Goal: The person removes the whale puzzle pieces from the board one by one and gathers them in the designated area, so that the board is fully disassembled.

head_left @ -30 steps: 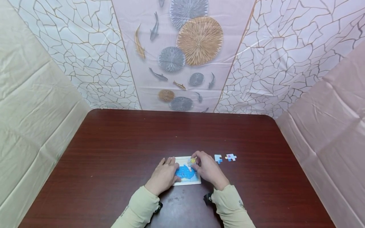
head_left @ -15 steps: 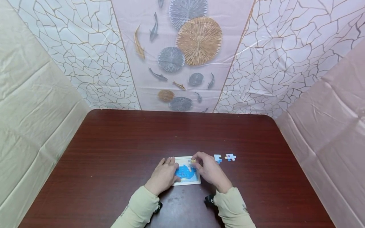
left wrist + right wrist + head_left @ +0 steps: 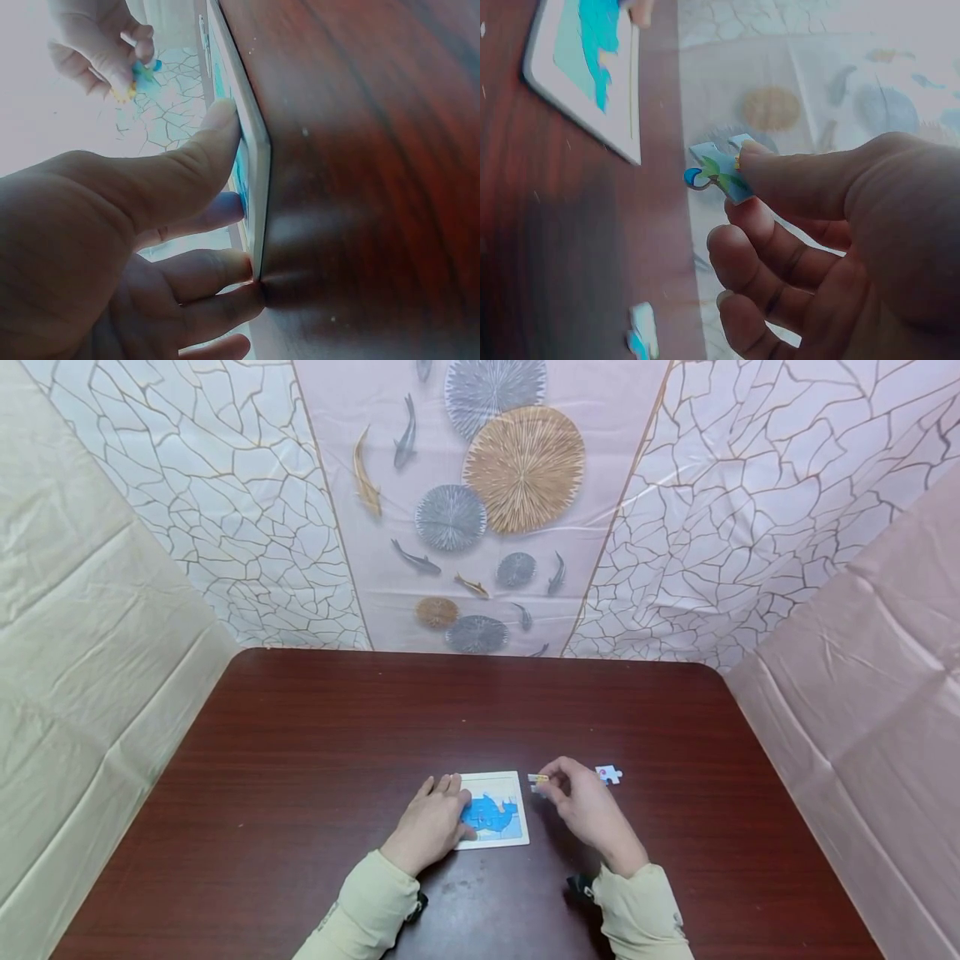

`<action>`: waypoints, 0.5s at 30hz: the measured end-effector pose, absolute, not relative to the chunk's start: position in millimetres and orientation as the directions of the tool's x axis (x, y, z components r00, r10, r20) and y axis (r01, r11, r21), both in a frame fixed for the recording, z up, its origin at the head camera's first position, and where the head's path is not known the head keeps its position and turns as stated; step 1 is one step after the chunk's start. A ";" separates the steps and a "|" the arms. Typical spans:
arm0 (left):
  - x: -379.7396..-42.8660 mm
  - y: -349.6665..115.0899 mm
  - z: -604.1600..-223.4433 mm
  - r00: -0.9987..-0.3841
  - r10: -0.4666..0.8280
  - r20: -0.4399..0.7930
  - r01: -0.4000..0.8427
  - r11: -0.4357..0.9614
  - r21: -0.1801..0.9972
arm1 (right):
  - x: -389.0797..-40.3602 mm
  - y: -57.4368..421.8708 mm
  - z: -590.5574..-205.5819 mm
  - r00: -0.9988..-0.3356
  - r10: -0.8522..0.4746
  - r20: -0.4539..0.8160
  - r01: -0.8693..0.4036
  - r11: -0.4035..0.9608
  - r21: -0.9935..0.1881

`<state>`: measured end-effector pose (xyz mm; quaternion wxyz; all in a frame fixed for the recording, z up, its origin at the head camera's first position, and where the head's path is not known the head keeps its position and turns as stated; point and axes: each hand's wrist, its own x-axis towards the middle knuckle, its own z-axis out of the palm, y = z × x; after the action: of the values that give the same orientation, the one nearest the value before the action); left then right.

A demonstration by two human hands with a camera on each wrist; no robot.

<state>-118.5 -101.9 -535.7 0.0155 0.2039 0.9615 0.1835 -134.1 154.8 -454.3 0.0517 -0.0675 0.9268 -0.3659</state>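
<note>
So, head view: left hand rests on the puzzle board, fingers pretty straight; right hand has a puzzle piece pinched just right of it. Left wrist: thumb's on the board. Right wrist: loose piece on the worktop.

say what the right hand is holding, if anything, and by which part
A jigsaw puzzle piece, pinched by the right hand at its yellow-printed end; the green-leaf end sticks out of the grip.

The person's left sleeve and right sleeve are pale yellowish-cream and loosely creased, with a black wrist fitting showing beside each cuff.
</note>
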 end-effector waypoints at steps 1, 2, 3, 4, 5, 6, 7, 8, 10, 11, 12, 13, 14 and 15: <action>-119.0 -101.8 -537.3 -0.917 0.397 0.047 0.387 0.851 0.354 | -134.1 158.4 -452.3 -0.987 -0.154 -0.047 -0.080 0.722 -0.687; -119.7 -101.7 -538.9 -0.917 0.397 0.049 0.388 0.854 0.345 | -133.8 161.9 -450.1 -0.988 -0.147 -0.045 -0.076 0.720 -0.690; -120.2 -101.6 -540.5 -0.917 0.397 0.050 0.390 0.858 0.335 | -133.8 165.7 -448.3 -0.990 -0.137 -0.042 -0.070 0.718 -0.693; -120.7 -101.5 -541.9 -0.916 0.398 0.051 0.392 0.861 0.323 | -133.6 169.3 -446.1 -0.991 -0.124 -0.042 -0.060 0.716 -0.696; -121.1 -101.4 -543.2 -0.915 0.399 0.051 0.395 0.865 0.311 | -133.6 172.9 -444.1 -0.993 -0.114 -0.038 -0.055 0.713 -0.699; -121.3 -101.4 -543.8 -0.914 0.402 0.054 0.398 0.865 0.305 | -133.5 176.5 -442.2 -0.994 -0.102 -0.035 -0.048 0.711 -0.701; -121.3 -101.5 -543.4 -0.914 0.403 0.054 0.399 0.866 0.302 | -133.5 179.8 -440.6 -0.995 -0.094 -0.027 -0.048 0.708 -0.704; -121.1 -101.5 -542.5 -0.913 0.404 0.056 0.401 0.865 0.302 | -133.6 182.9 -439.2 -0.996 -0.088 -0.021 -0.047 0.705 -0.707; -118.9 -101.0 -534.4 -0.912 0.407 0.048 0.401 0.861 0.313 | -134.2 189.2 -437.3 -0.997 -0.073 -0.014 -0.042 0.706 -0.707; -118.7 -101.0 -534.2 -0.912 0.408 0.051 0.402 0.861 0.310 | -134.6 192.3 -436.9 -0.998 -0.069 -0.005 -0.045 0.710 -0.703; -118.4 -101.0 -533.7 -0.911 0.408 0.054 0.404 0.861 0.309 | -134.9 195.4 -436.6 -0.998 -0.063 -0.001 -0.044 0.713 -0.700; -117.2 -100.6 -529.1 -0.911 0.409 0.047 0.403 0.861 0.310 | -135.3 198.4 -436.4 -0.998 -0.058 0.001 -0.042 0.717 -0.695; -117.4 -101.0 -530.3 -0.908 0.415 0.056 0.411 0.861 0.299 | -135.9 201.4 -436.5 -0.999 -0.049 0.002 -0.036 0.722 -0.690; -117.7 -101.0 -530.9 -0.906 0.419 0.060 0.418 0.862 0.287 | -136.4 204.2 -436.8 -0.999 -0.038 0.008 -0.034 0.727 -0.686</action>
<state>-117.7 -101.0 -530.9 0.0020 0.2167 0.9650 0.1480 -136.4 204.2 -436.8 0.0032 -0.0194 0.9292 -0.3691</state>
